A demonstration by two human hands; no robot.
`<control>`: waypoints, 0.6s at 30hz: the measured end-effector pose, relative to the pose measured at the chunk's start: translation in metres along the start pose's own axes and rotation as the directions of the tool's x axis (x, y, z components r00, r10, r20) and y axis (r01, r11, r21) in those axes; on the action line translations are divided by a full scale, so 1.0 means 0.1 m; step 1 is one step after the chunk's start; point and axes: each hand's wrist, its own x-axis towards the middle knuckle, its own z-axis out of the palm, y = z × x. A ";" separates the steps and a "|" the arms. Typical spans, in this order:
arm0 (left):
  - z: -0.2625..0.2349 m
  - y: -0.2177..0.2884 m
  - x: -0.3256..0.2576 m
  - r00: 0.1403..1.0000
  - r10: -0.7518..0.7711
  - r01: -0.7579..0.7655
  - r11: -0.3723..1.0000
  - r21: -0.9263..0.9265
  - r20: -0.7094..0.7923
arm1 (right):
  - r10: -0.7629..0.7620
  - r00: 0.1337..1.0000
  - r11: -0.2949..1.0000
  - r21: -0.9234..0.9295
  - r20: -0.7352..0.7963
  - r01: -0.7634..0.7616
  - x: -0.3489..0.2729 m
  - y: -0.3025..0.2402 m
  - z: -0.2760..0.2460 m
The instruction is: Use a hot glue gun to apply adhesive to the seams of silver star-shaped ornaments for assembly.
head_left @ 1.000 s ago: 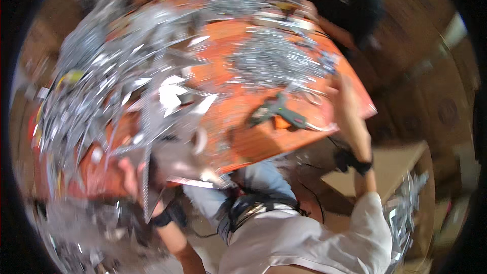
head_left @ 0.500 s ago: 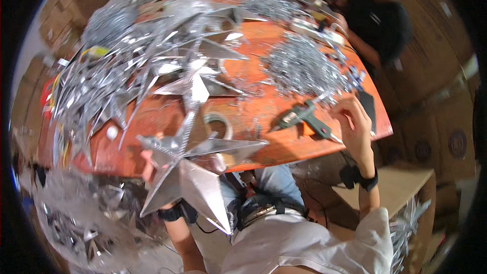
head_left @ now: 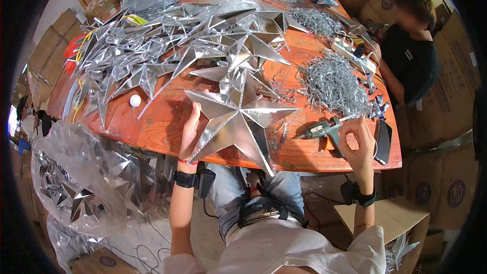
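Note:
My left hand grips a large silver foil star by its left side and holds it up over the table's near edge. Part of the fingers is hidden behind the star. My right hand has thumb and forefinger curled into a ring beside the handle of a dark green glue gun with an orange trigger. Whether the fingertips pinch anything is too small to tell. The glue gun lies on the table, its nozzle pointing left. Right behind it rests a heap of silver tinsel.
Many silver stars cover the left and middle of the orange table. A white ball, a black phone and a power strip lie there too. One person sits at right, another at the far side. Bagged stars stand at lower left.
The star has been raised and moved right with my left hand, away from my lap and over the table edge. My right hand has come closer to the glue gun. The view has shifted.

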 end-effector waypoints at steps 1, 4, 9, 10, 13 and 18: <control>-0.03 -0.01 0.04 1.000 0.009 -0.009 1.000 0.029 -0.001 | -0.013 1.000 1.000 -0.013 0.000 0.013 0.01 -0.01 0.00; -0.13 -0.13 0.21 0.997 0.072 -0.069 0.972 0.224 -0.005 | -0.052 0.999 0.998 -0.040 -0.006 0.051 -0.01 -0.03 -0.06; -0.44 -0.10 0.23 0.980 0.186 -0.149 0.449 0.881 0.071 | -0.013 0.995 0.999 0.047 0.103 0.008 0.01 0.06 -0.03; -0.49 -0.07 0.23 0.986 0.162 -0.094 0.440 0.893 0.024 | -0.103 0.994 0.994 0.043 0.024 0.102 0.02 0.08 0.03; -0.26 0.01 -0.02 0.936 0.264 -0.131 0.876 0.464 -0.234 | -0.012 0.997 0.985 0.175 0.072 -0.001 0.01 0.02 0.00; -0.32 0.30 -0.10 0.831 0.341 -0.211 0.925 0.317 -0.439 | -0.036 0.999 0.996 0.077 0.021 0.035 -0.04 0.10 -0.12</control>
